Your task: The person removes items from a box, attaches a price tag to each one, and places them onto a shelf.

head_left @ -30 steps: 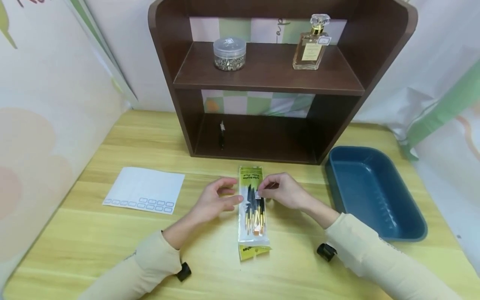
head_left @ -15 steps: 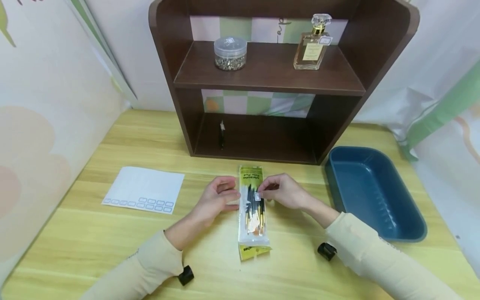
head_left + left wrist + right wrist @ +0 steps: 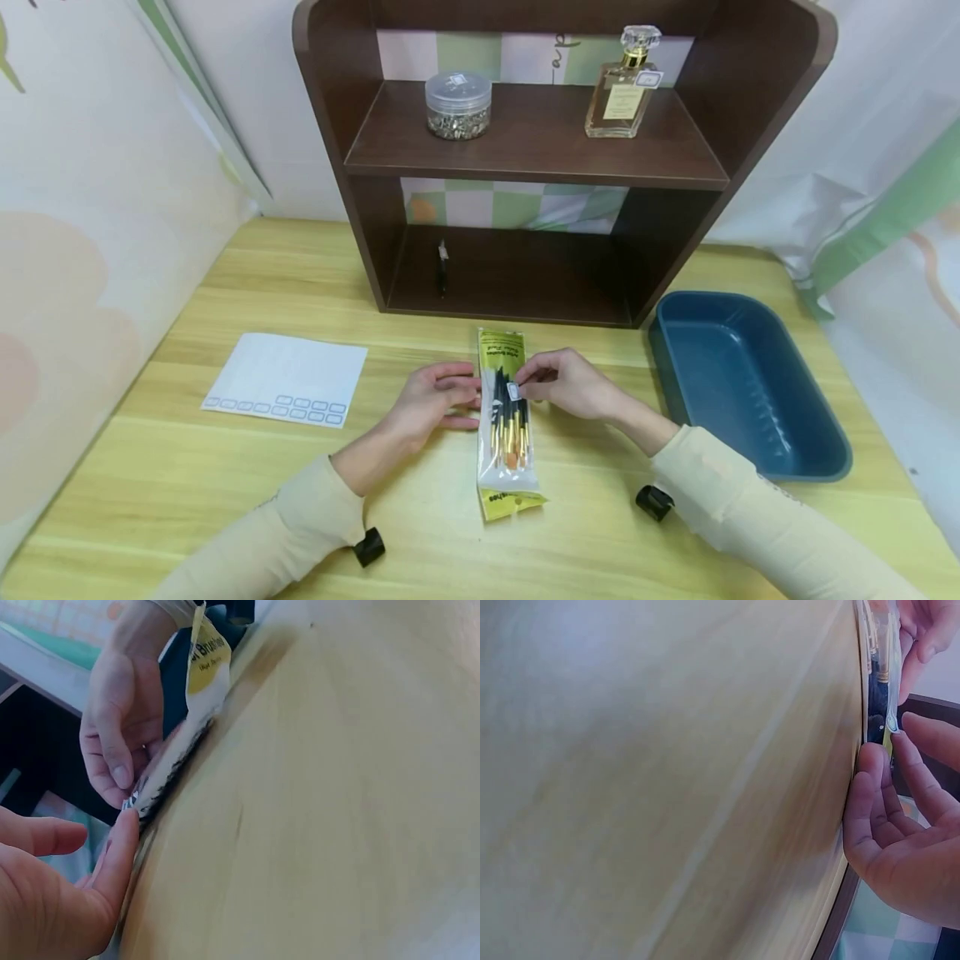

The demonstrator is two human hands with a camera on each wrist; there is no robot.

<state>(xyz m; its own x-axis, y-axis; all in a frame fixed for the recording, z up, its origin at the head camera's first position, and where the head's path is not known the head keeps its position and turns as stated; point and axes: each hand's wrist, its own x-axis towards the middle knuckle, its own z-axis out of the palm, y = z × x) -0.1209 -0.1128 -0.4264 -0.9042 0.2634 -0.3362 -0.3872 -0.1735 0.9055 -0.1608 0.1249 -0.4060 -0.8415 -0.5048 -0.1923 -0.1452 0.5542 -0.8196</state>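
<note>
A clear packet of artist brushes (image 3: 512, 433) with yellow-green ends lies lengthwise on the table. A small blue-bordered label (image 3: 513, 391) sits across its brush handles. My right hand (image 3: 573, 385) is at the packet's right side, and a fingertip touches the label's edge; in the right wrist view the finger above it stands apart. My left hand (image 3: 431, 404) has its fingers spread loosely against the packet's left edge. Seen from the left wrist, the packet (image 3: 169, 761) lies between both hands, its printed end flap raised.
A white label sheet (image 3: 285, 375) lies at left. Behind stands a dark brown shelf (image 3: 536, 158) holding a lidded jar (image 3: 458, 107), a perfume bottle (image 3: 621, 92) and, below, a slim black item (image 3: 442, 271). A blue plastic bin (image 3: 750, 383) stands at right.
My left fingers have drawn back from over the packet to its left edge and spread. The packet's near end has shifted slightly right. My right hand has stayed at the label.
</note>
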